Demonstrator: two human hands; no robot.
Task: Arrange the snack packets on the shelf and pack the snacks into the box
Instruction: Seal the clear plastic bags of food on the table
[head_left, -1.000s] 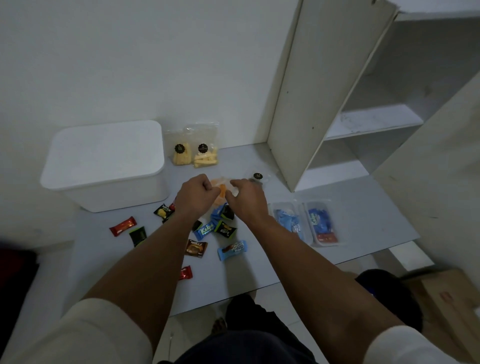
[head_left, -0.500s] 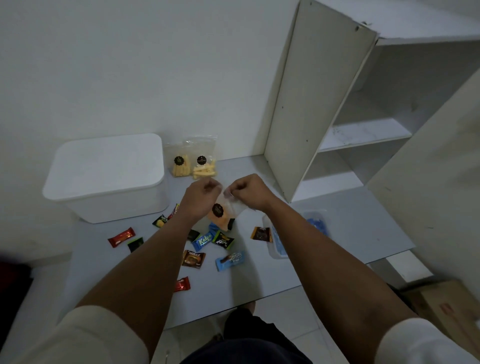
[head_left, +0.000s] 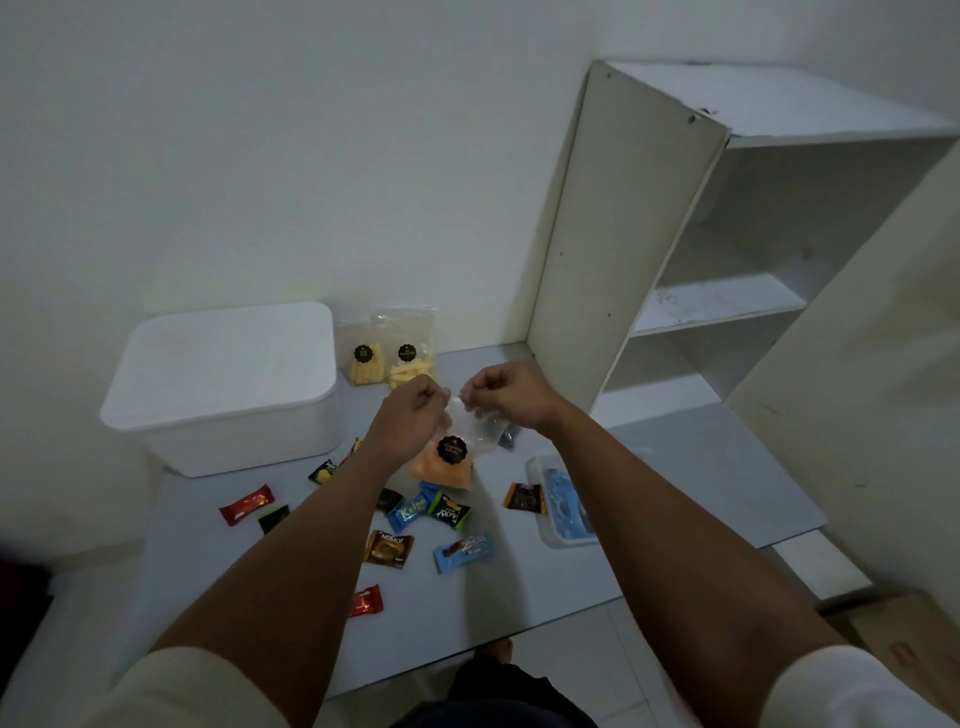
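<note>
Hands at frame centre: left hand (head_left: 413, 415) and right hand (head_left: 506, 395), fingers curled, pinch top of clear orange-snack packet (head_left: 448, 462) hanging above scattered wrappers; white box (head_left: 228, 384) left, shelf (head_left: 722, 306) right.

**Person: clothing and visible parts**

Left hand (head_left: 410, 415) and right hand (head_left: 511, 395): both bare, without rings, watch or gloves. Forearms: bare from wrist to above the elbow. Left sleeve (head_left: 182, 686) and right sleeve (head_left: 857, 691): short, loose, cream or off-white fabric, plain, with no print or logo. Lower garment (head_left: 498, 696): dark cloth, colour hard to tell in the dim light.
</note>
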